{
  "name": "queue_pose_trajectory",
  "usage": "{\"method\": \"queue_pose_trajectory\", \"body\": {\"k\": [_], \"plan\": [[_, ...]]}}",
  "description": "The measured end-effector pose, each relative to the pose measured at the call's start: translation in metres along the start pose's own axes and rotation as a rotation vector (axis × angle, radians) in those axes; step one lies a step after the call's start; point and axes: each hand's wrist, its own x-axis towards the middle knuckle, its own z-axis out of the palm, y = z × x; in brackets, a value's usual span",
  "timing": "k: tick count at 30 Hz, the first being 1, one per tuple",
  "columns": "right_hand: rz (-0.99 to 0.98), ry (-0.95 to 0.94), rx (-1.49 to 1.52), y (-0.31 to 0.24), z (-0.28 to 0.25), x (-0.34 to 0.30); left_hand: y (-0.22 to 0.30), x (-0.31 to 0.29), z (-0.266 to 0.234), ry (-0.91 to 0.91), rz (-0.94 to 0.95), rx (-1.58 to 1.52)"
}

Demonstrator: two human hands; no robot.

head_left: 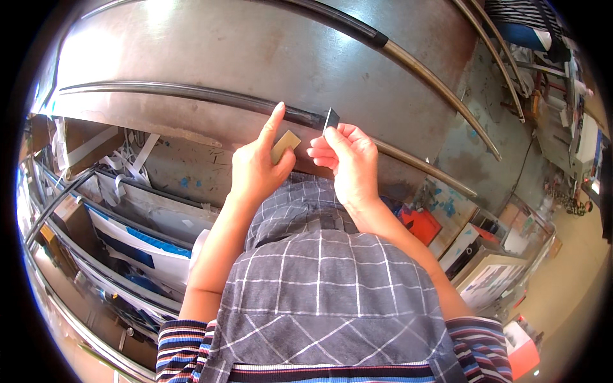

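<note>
In front of me a long rod lies along the near edge of the metal table; its left stretch is a black sleeve (191, 91) and its right stretch a bare brass-coloured metal rod (428, 168). My left hand (260, 159) holds a small flat yellowish piece (286, 145) between thumb and palm, its index finger stretched out with the tip at the black sleeve. My right hand (350, 157) pinches a small thin dark piece with a pale edge (331, 120) between thumb and forefinger, right by the sleeve's right end. What this piece is, I cannot make out.
Farther back on the metal table (211, 54) lies a second rod (440, 89), also part black. Two more rods (504, 57) extend at the upper right. A metal-framed rack (128, 242) with cloth and boxes stands lower left. At the right are a red box (421, 225) and boards.
</note>
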Motion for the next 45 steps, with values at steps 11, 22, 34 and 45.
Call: {"method": "queue_pose_trajectory", "body": {"k": [11,22,34,45], "plan": [[0.141,-0.021,-0.142,0.007,0.003,-0.004,-0.002,0.002,-0.001,-0.012,-0.013,-0.013],[0.119,-0.034,-0.145,0.013,0.005,-0.009,-0.001,0.000,-0.006,-0.015,-0.006,-0.031],[0.115,-0.041,-0.143,0.015,0.005,-0.008,-0.004,-0.001,-0.005,-0.001,0.013,-0.036],[0.114,-0.033,-0.145,0.016,0.015,-0.009,-0.007,-0.001,-0.013,-0.015,-0.001,-0.053]]}}
